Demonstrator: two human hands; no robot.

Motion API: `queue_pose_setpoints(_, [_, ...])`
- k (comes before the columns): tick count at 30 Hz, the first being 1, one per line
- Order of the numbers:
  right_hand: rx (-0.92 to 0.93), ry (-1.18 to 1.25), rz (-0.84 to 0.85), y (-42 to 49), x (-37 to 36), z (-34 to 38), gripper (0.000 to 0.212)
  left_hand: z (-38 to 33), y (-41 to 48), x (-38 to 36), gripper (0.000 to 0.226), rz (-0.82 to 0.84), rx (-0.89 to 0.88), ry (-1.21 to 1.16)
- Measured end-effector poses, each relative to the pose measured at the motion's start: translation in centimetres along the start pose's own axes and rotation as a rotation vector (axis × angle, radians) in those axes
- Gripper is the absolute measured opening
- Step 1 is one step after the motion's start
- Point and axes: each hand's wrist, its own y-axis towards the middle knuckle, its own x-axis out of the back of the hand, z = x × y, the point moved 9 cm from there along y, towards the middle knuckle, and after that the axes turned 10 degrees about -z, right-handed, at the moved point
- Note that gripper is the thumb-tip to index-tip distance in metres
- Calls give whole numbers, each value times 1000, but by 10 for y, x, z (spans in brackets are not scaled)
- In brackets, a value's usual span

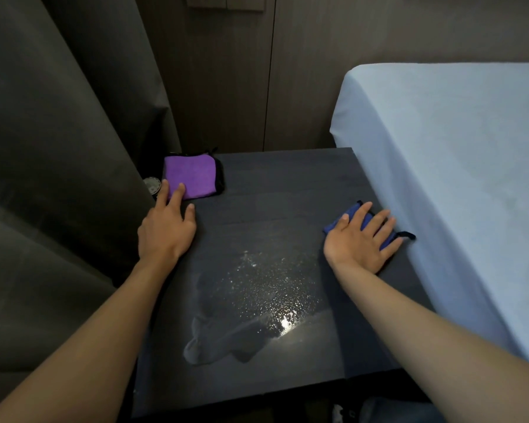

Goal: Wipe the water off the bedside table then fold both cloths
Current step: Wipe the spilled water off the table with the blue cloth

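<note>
I am stretching both bare arms forward, my left arm point(98, 331) angling in from the lower left and my right arm point(440, 325) from the lower right. I am holding my left hand point(165, 230) palm down, its fingers point(177, 193) straight and slightly apart, pointing away from me. I am laying my right hand point(359, 239) flat too, its fingers point(379, 221) fanned wide, thumb out to the left.

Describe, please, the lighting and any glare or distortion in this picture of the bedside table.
Head view: dim overall; one bright glare spot on the water near the front edge of the table, droplets glinting around it; the wide lens seems to bow the bed edge; the purple cloth looks sharp.
</note>
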Motion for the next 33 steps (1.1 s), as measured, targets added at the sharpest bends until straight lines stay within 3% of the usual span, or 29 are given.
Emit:
queue_pose_setpoints(7, [-70, 7, 4, -36, 3, 19, 62, 1, 0, 1, 57, -3, -6, 4])
queue_pose_setpoints(26, [144, 222, -59, -168, 3, 131, 62, 1, 0, 4, 54, -18, 12, -45])
queue_pose_setpoints(33, [310, 282, -48, -203, -1, 169, 62, 3, -2, 5, 50, 15, 65, -153])
